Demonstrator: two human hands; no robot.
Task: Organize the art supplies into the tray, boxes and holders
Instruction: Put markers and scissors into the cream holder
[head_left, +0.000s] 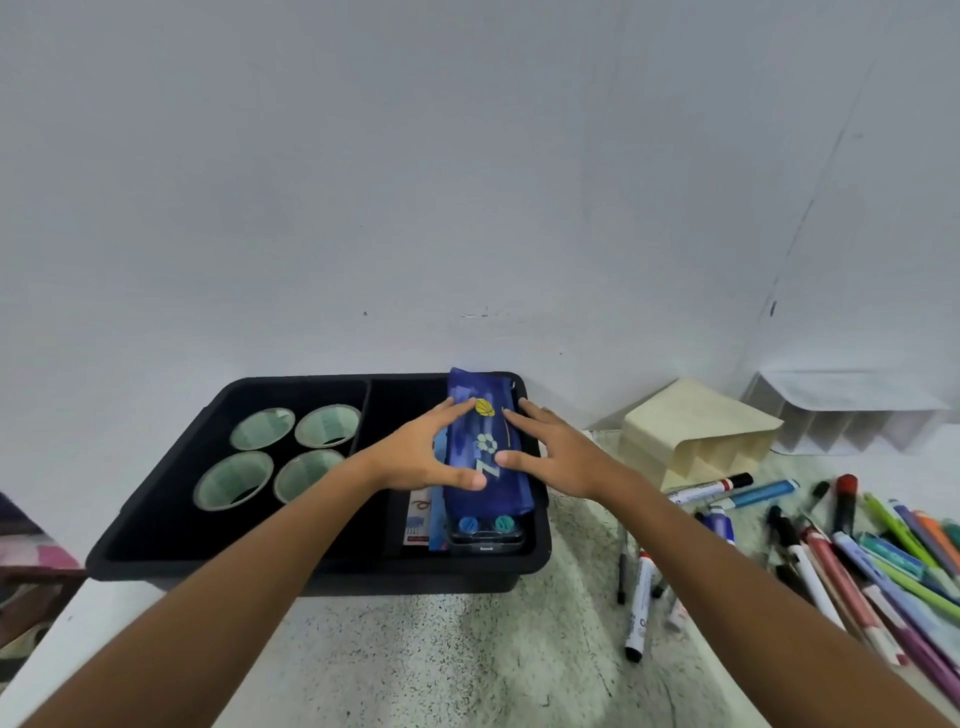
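A black tray (156, 525) stands against the wall, split into two compartments. Several tape rolls (262, 427) lie in its left compartment. In the right compartment a blue pencil pouch (485, 462) lies on top of a clear box with blue caps (485, 530) and flat packets (418, 519). My left hand (415, 452) presses the pouch's left side with straight, spread fingers. The pouch's right side is touched by my right hand (556, 452), whose fingers are also straight.
Many markers and pens (852, 566) lie scattered on the speckled table at the right. A cream divided holder (696, 431) and a white divided holder (841, 415) lie on their sides near the wall. The table's left edge drops off near a chair.
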